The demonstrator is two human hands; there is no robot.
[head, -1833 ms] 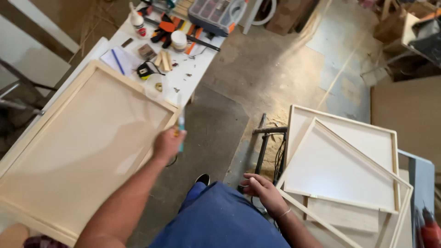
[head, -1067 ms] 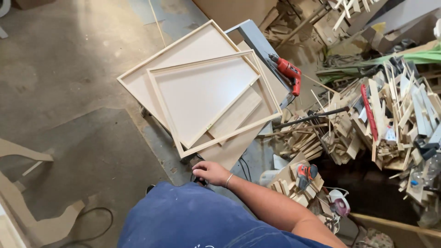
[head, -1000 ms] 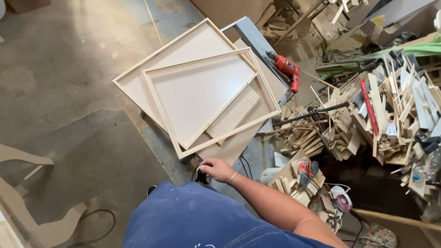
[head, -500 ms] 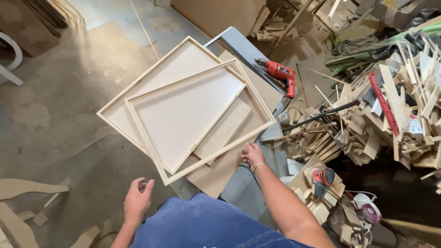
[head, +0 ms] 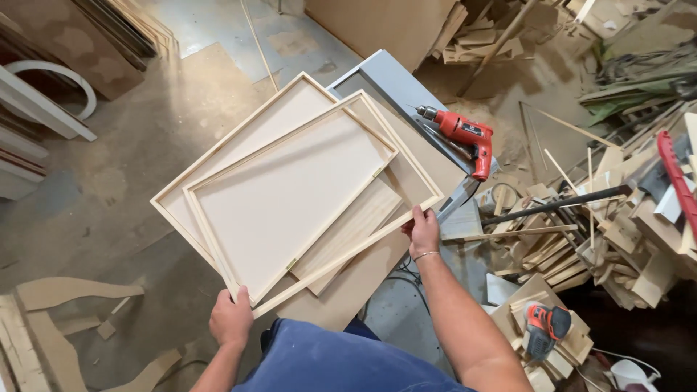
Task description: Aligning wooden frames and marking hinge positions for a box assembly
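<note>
Fingers of left hand (head: 231,320) and right hand (head: 423,232) were clenched on the near rail of the top wooden frame (head: 290,199). It lay flat on the stacked frames over the grey tabletop (head: 388,76), not yet lifted. Red drill (head: 465,134) sat beside.

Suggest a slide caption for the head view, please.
Both hands, left hand and right hand, grip a wooden frame beside a red drill.

Dusty concrete floor (head: 218,43), wood scraps (head: 610,239)
</note>
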